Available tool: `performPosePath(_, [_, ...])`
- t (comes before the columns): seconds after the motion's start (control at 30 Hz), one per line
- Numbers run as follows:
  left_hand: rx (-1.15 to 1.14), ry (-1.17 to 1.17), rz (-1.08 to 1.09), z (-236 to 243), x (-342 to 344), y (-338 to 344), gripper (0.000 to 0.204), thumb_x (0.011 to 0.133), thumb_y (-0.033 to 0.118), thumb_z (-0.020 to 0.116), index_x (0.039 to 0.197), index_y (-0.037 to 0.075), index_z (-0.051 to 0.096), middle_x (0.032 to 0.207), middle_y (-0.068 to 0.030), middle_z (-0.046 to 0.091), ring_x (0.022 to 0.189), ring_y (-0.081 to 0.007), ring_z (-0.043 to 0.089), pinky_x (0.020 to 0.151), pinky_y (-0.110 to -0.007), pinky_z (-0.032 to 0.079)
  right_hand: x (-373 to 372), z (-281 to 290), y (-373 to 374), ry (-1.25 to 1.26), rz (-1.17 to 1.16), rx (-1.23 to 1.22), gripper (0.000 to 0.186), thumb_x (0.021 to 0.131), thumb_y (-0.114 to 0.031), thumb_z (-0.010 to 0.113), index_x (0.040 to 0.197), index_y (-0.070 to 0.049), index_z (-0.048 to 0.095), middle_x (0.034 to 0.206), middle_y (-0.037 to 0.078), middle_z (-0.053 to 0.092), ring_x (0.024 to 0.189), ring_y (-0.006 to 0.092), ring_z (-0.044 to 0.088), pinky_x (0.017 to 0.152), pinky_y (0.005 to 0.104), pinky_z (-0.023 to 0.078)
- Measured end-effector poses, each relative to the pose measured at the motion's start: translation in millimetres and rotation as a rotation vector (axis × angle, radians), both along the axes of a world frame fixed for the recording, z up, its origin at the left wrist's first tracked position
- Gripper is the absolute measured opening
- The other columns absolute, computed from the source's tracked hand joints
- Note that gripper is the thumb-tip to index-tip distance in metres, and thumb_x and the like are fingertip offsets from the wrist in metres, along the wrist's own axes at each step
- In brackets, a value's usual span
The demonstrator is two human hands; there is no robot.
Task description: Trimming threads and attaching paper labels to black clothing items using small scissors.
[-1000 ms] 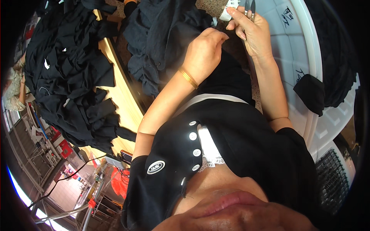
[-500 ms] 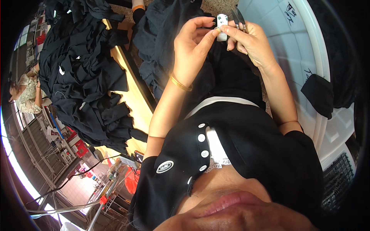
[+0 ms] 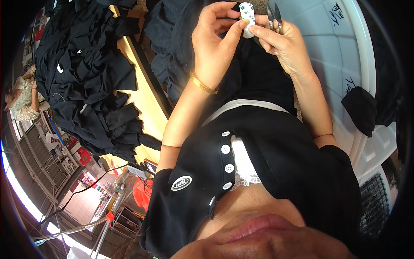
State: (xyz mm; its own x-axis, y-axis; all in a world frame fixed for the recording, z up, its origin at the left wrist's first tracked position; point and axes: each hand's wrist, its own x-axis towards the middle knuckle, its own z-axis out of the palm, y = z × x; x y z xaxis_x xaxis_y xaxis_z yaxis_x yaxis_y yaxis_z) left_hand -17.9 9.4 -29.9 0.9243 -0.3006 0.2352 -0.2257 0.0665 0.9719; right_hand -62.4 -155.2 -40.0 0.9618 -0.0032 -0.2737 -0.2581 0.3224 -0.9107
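A small white strip with rounded ends and dark printed marks [image 3: 246, 12], perhaps a label, is pinched between both hands at the top of the view. My left hand [image 3: 215, 39] grips its left edge with thumb and finger, the other fingers curled. My right hand [image 3: 288, 46] pinches its lower right part between thumb and forefinger. Thread snips [image 3: 274, 18] also sit in my right hand, blades pointing up past the fingers. Dark cloth [image 3: 174, 41] hangs just left of my left hand.
A heap of black fabric pieces [image 3: 82, 64] covers the wooden table [image 3: 144, 97] at left. On the right stands a large pale tub [image 3: 330, 56] with a black cloth [image 3: 360, 111] over its rim. A black plastic crate [image 3: 374, 200] is at lower right. Another person [image 3: 26, 101] is at far left.
Both hands, with the white strip and the snips, sit a little higher in the view. The surroundings have shifted slightly. The grip looks the same.
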Motion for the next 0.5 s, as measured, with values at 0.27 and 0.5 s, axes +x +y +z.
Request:
performPosePath(0.27, [0.018, 0.145, 0.044, 4, -6, 6, 0.026, 0.089, -0.008, 0.062, 0.114, 0.000, 0.060, 0.100, -0.0081, 0.067, 0.090, -0.0155, 0.065, 0.081, -0.026, 0.053, 2, -2, 5, 0.016, 0.002, -0.044, 0.024, 0.088, -0.021, 0.074, 0.101, -0.001, 0.071, 0.071, -0.002, 0.062, 0.058, 0.0015, 0.049, 0.050, 0.0178, 0.035])
performPosePath(0.5, [0.455, -0.609, 0.153, -3, 2, 15, 0.016, 0.083, -0.004, 0.073, 0.097, 0.004, 0.072, 0.098, -0.0060, 0.070, 0.089, -0.0161, 0.068, 0.077, -0.026, 0.055, -1, 2, 9, -0.056, -0.032, -0.126, 0.021, 0.092, -0.016, 0.070, 0.106, -0.001, 0.070, 0.064, -0.005, 0.055, 0.053, -0.0001, 0.044, 0.045, 0.0177, 0.025])
